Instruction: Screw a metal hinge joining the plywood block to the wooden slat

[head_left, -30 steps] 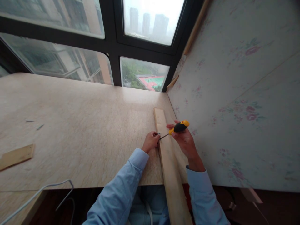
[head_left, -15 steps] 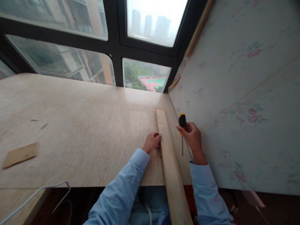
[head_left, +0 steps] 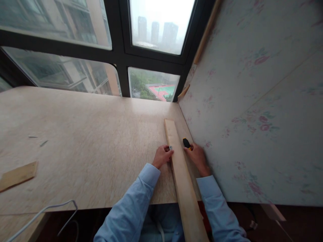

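A long wooden board lies on the stone-look ledge, its near end reaching past the front edge toward my body. My left hand pinches a small metal bracket against the board's left edge; its exact shape is partly covered by my fingers. To the right of the board, my right hand is closed around a screwdriver with a black and yellow handle. The handle tilts up and left, and the shaft is hidden from view.
On the left of the ledge lie a flat wood piece and two small thin metal-looking pieces. A white cable hangs at the front left edge. Floral wallpaper borders the right side; dark-framed windows stand behind.
My right hand has moved left and slightly down, closer to the board, and the screwdriver has tipped from upright to slanted. My left hand stays at the bracket. The view has shifted slightly.
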### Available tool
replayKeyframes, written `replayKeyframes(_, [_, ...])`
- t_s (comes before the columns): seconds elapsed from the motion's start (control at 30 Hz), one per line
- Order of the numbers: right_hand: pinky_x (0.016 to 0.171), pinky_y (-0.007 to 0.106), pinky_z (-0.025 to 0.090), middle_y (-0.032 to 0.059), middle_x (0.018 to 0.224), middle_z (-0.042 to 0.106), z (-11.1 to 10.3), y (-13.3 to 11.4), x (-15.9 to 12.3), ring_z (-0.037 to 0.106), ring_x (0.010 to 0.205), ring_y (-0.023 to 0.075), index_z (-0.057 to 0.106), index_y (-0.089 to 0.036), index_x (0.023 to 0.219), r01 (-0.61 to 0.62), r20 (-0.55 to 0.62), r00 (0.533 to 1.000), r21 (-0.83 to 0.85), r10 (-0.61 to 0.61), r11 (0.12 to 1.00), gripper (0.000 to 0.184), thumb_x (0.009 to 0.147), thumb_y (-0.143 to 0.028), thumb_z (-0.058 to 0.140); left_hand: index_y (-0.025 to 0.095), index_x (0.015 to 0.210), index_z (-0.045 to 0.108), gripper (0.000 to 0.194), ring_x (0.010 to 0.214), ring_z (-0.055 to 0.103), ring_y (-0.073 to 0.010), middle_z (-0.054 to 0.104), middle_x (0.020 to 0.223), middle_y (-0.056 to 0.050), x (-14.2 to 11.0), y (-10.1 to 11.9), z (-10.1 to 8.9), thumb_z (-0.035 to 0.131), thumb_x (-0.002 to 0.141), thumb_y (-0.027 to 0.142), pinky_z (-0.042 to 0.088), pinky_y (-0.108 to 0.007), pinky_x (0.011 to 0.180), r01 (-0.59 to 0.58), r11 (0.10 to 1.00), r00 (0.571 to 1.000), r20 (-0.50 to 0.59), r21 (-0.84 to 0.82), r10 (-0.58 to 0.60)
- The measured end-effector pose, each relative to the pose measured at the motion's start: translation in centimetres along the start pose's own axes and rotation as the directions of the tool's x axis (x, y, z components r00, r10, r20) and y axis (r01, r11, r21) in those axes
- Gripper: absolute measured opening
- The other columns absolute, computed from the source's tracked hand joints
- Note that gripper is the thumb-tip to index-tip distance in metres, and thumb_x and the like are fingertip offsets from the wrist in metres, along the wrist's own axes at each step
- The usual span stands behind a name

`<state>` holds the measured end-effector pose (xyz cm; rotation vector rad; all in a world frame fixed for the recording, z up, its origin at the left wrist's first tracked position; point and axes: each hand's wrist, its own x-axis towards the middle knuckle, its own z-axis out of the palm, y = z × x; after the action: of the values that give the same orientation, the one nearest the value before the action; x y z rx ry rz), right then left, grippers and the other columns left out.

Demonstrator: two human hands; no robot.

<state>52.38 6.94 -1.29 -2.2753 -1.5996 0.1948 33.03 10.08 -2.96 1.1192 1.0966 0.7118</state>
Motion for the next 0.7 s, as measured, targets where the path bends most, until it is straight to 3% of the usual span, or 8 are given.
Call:
replayKeyframes(0.23, [0.080, 0.035, 0.046, 0.0147, 0.101, 0.068, -0.1, 0.3, -0.9, 0.062, 0.095, 0.0270, 0.063, -0.013, 0.107, 0.075, -0.061, 0.995, 0.004, -0.075, 0.997, 0.035, 0.084, -0.038, 0.057, 0.014, 0.105, 0.065, 0.031, 0.056, 0.064, -0.0140, 0.069, 0.098, -0.008, -0.7, 0.2, -0.6, 0.063, 0.080, 0.032, 0.048, -0.020, 0.038, -0.098, 0.974, 0.995, 0.012, 0.202, 0.097])
replayKeyframes(0.4, [0.098, 0.048, 0.042, 0.0180, 0.122, 0.059, -0.7, 0.0, -4.9, 0.053, 0.116, 0.0319, 0.050, -0.015, 0.129, 0.179, -0.146, 0.976, 0.127, -0.160, 0.976, 0.054, 0.086, -0.048, 0.053, 0.013, 0.093, 0.067, 0.023, 0.045, 0.059, -0.0117, 0.069, 0.084, -0.006, -1.4, 1.1, -1.0, 0.064, 0.080, 0.031, 0.047, -0.022, 0.037, -0.086, 0.968, 0.996, 0.007, 0.234, 0.087])
replayKeyframes(0.47, [0.106, 0.050, 0.038, 0.0170, 0.133, 0.053, -0.7, -0.4, -7.2, 0.047, 0.126, 0.0317, 0.044, -0.017, 0.136, 0.206, -0.103, 0.977, 0.207, -0.188, 0.957, 0.064, 0.085, -0.053, 0.055, 0.012, 0.091, 0.066, 0.021, 0.047, 0.060, -0.0124, 0.069, 0.082, -0.006, -1.5, 1.3, -1.1, 0.067, 0.078, 0.029, 0.049, -0.023, 0.040, -0.088, 0.981, 0.996, 0.022, 0.174, 0.086])
replayKeyframes(0.63, [0.113, 0.051, 0.030, 0.0155, 0.155, 0.026, 0.8, -1.2, -12.5, 0.027, 0.143, 0.0312, 0.016, -0.020, 0.151, 0.183, 0.131, 0.965, 0.274, -0.225, 0.944, 0.096, 0.078, -0.058, 0.063, 0.012, 0.097, 0.065, 0.029, 0.052, 0.064, -0.0141, 0.069, 0.078, -0.005, -1.5, 0.9, -1.5, 0.074, 0.072, 0.026, 0.053, -0.025, 0.047, -0.116, 0.991, 0.990, 0.084, 0.073, 0.109])
replayKeyframes(0.7, [0.115, 0.052, 0.027, 0.0154, 0.158, 0.017, 1.7, -1.4, -13.6, 0.019, 0.145, 0.0314, 0.004, -0.021, 0.153, 0.215, 0.138, 0.957, 0.251, -0.254, 0.944, 0.103, 0.077, -0.053, 0.066, 0.013, 0.102, 0.064, 0.037, 0.057, 0.066, -0.0153, 0.071, 0.079, -0.006, -1.5, 0.4, -1.7, 0.076, 0.068, 0.021, 0.055, -0.026, 0.051, -0.166, 0.983, 0.985, 0.070, 0.079, 0.160])
